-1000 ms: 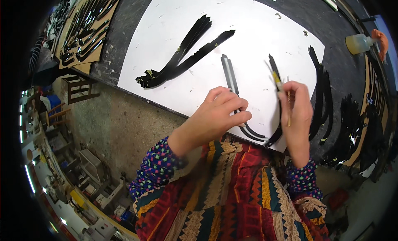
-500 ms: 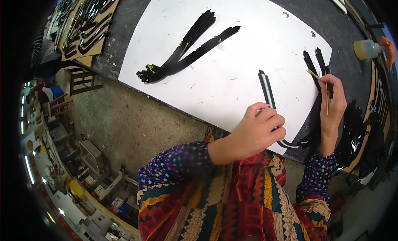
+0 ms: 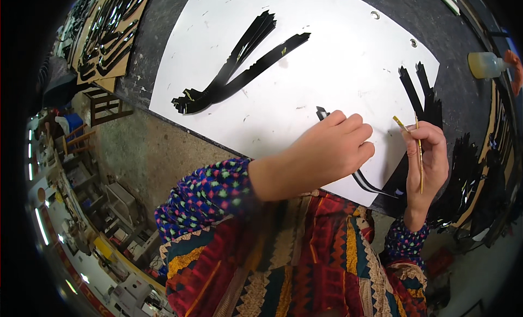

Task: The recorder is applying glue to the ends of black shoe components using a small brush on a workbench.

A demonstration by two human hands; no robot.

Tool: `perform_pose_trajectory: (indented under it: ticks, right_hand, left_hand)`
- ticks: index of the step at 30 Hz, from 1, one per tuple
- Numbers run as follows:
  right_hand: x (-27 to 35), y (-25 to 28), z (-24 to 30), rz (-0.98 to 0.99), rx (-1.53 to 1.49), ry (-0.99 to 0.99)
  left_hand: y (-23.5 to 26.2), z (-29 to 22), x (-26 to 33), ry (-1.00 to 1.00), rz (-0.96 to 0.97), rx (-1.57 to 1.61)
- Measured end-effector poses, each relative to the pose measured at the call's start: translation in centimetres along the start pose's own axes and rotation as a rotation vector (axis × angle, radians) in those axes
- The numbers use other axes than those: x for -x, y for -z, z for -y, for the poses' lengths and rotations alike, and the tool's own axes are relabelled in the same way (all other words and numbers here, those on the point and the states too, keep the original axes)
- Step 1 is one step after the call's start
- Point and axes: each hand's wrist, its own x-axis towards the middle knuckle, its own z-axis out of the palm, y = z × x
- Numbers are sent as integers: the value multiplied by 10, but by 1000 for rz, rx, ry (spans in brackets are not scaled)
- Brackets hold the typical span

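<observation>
My left hand (image 3: 338, 145) is closed with its fingers curled over a glossy black curved strip (image 3: 366, 184). One angled end of the strip shows beyond the fingers, and its curved tail runs toward the table's near edge. To the right, my right hand (image 3: 430, 159) pinches a thin yellowish stick (image 3: 420, 167), which stands nearly upright along the palm. A short flat yellow piece (image 3: 400, 123) pokes out at the same fingertips; I cannot tell whether it joins the stick. Just behind this hand lie several black strips (image 3: 412, 93) with notched ends.
A white sheet (image 3: 327, 61) with metal eyelets covers much of the dark table (image 3: 143, 66). Bundled black strips (image 3: 245, 61) lie on its left part. Glossy dark pieces rest on cardboard (image 3: 111, 33) at far left. A bottle of yellowish liquid (image 3: 484, 65) stands at right, above a black heap (image 3: 455, 170).
My left hand has shifted left and up with the black strip, whose far end is now lower and more covered. My right hand has moved down and toward me with the stick.
</observation>
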Motion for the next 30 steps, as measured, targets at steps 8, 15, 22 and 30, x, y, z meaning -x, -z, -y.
perform_pose_trajectory:
  ticks: [8, 15, 22, 30]
  right_hand:
    - [-1, 3, 7, -16, -467, -302]
    - [8, -37, 28, 37, -656, -420]
    - [9, -53, 27, -2, -561, -295]
    - [15, -74, 21, -46, -586, -312]
  left_hand:
    - [-35, 10, 15, -187, -305, -46]
    - [-37, -10, 35, -4, -399, -213]
    - [-41, -10, 25, 6, -498, -81]
    - [-39, -7, 31, 39, -433, -46]
